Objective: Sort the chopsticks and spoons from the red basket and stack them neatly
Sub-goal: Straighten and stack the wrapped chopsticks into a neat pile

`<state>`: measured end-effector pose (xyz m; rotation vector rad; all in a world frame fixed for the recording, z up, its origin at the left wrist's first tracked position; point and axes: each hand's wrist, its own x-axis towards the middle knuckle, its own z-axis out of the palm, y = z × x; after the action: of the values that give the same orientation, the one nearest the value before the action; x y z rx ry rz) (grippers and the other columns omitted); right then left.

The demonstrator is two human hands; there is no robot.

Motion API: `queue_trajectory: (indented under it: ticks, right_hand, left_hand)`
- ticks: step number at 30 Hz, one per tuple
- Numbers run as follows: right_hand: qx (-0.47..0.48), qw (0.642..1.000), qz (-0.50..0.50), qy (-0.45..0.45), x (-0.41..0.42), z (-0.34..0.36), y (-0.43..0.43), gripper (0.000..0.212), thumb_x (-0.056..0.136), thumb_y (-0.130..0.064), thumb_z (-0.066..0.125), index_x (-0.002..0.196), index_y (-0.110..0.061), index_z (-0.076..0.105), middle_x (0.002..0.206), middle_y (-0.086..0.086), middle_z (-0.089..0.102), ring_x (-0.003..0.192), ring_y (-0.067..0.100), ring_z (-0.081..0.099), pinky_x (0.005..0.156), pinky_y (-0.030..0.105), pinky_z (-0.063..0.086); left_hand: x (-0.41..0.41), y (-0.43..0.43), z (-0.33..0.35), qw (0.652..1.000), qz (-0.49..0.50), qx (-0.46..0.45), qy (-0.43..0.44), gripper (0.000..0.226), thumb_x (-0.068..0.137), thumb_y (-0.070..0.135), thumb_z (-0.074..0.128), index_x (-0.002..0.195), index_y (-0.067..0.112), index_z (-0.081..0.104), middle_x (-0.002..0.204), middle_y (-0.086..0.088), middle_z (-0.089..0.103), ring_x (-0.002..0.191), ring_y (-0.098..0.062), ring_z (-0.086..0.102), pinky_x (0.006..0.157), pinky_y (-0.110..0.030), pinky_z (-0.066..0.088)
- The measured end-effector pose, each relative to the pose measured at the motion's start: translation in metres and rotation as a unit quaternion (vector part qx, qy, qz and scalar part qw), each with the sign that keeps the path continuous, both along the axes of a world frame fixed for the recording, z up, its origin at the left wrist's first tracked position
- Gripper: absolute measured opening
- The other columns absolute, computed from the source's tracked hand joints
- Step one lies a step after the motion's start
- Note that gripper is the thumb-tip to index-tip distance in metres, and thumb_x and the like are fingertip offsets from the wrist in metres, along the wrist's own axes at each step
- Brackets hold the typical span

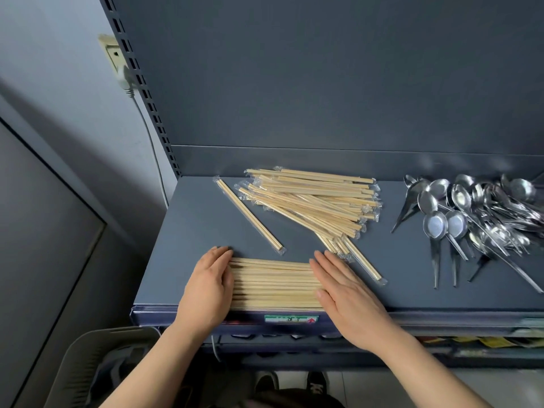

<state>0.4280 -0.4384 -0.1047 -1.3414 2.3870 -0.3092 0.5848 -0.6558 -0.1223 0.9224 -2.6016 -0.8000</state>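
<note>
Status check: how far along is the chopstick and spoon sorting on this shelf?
Done: chopsticks and spoons lie apart on the shelf, and a neat chopstick stack sits at its front edge. In hand: the left hand and right hand press flat against the stack's ends, squaring it. Left: the loose chopstick pile, one stray wrapped pair and the jumbled spoon heap need stacking.

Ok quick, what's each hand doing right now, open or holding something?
Left hand: open, fingers pressing the left end of the neat stack of pale wooden chopsticks.
Right hand: open, flat against the stack's right end.
</note>
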Motion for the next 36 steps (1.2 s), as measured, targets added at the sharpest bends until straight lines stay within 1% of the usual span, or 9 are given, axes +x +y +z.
queue_trajectory:
  ticks: [3,7,12,15,20,23,26,32,36]
  right_hand:
    - [0.000,1.000,0.000,-0.014,0.001,0.002,0.001,0.072,0.082,-0.061,-0.009,0.148,-0.034,-0.008,0.155,-0.024,-0.014,0.141,-0.009,-0.020,0.121,0.023,-0.005]
    - [-0.008,0.998,-0.004,0.058,0.002,0.004,0.002,0.070,0.086,-0.060,-0.017,0.150,-0.033,-0.007,0.158,-0.017,-0.012,0.144,-0.004,-0.016,0.119,0.029,-0.011]
    - [0.028,0.997,-0.006,0.066,0.003,0.002,-0.013,0.068,0.090,-0.057,-0.004,0.148,-0.024,-0.020,0.155,-0.009,-0.027,0.143,0.006,-0.027,0.117,0.025,-0.017]
    - [0.045,0.998,0.009,0.043,0.000,0.003,-0.011,0.075,0.082,-0.061,-0.012,0.146,-0.024,-0.023,0.153,-0.010,-0.032,0.141,0.003,-0.031,0.117,0.025,-0.017]
    - [-0.013,0.995,-0.022,-0.100,-0.012,0.015,-0.014,0.059,0.101,-0.048,0.019,0.154,-0.027,0.005,0.157,-0.018,-0.011,0.145,-0.001,-0.015,0.120,0.026,-0.005]
    - [-0.136,0.986,-0.091,-0.026,-0.039,0.023,-0.020,0.043,0.102,-0.026,0.042,0.145,-0.017,0.043,0.149,-0.009,0.037,0.142,0.009,0.029,0.114,0.019,0.016]
    - [-0.139,0.982,-0.119,0.034,-0.066,0.028,-0.030,0.037,0.097,-0.021,0.055,0.133,-0.014,0.058,0.136,-0.002,0.054,0.126,0.017,0.049,0.106,0.027,0.036]
    - [-0.091,0.990,-0.102,0.042,-0.094,0.031,-0.055,0.050,0.089,-0.036,0.066,0.135,-0.021,0.055,0.137,-0.004,0.050,0.127,0.019,0.042,0.109,0.032,0.031]
    - [-0.055,0.994,-0.093,0.035,-0.103,0.025,-0.064,0.056,0.085,-0.036,0.069,0.137,-0.024,0.052,0.135,-0.005,0.048,0.125,0.019,0.041,0.107,0.034,0.035]
  left_hand:
    - [0.005,-0.003,0.004,0.999,-0.024,-0.004,-0.029,0.040,0.096,0.015,0.042,0.134,0.009,0.055,0.144,-0.001,0.049,0.138,-0.017,0.037,0.115,-0.029,0.024]
    - [0.005,-0.005,0.013,0.980,-0.010,-0.160,-0.116,0.062,0.091,0.043,0.017,0.132,0.020,0.057,0.139,0.003,0.055,0.136,-0.018,0.043,0.116,-0.048,0.018]
    - [-0.004,0.000,0.006,0.975,-0.068,-0.099,-0.186,0.096,0.076,0.065,-0.020,0.154,0.018,0.011,0.162,0.002,0.006,0.149,-0.015,0.002,0.116,-0.027,-0.006]
    - [-0.001,-0.001,0.004,0.977,-0.076,-0.088,-0.177,0.104,0.072,0.069,-0.024,0.154,0.014,0.007,0.162,0.000,0.002,0.149,-0.014,-0.001,0.113,-0.022,-0.010]
    - [-0.003,-0.003,0.017,0.981,-0.056,-0.070,-0.171,0.083,0.086,0.059,-0.002,0.152,0.015,0.022,0.160,0.000,0.017,0.147,-0.016,0.016,0.119,-0.034,0.003]
    - [-0.017,-0.017,0.031,0.988,-0.016,-0.108,-0.107,0.046,0.099,0.037,0.036,0.141,0.020,0.044,0.148,-0.002,0.043,0.133,-0.023,0.044,0.114,-0.046,0.022]
    - [-0.046,-0.038,0.037,0.988,-0.076,-0.124,-0.054,0.038,0.096,0.023,0.051,0.134,0.020,0.053,0.137,-0.003,0.055,0.122,-0.028,0.051,0.102,-0.042,0.040]
    - [-0.103,-0.084,0.032,0.960,-0.192,-0.171,-0.114,0.046,0.092,0.018,0.055,0.137,0.026,0.052,0.142,0.002,0.049,0.132,-0.024,0.041,0.108,-0.036,0.033]
    - [-0.105,-0.103,0.024,0.961,-0.186,-0.175,-0.107,0.027,0.088,0.023,0.065,0.115,0.021,0.069,0.119,-0.001,0.065,0.112,-0.029,0.056,0.094,-0.035,0.041]
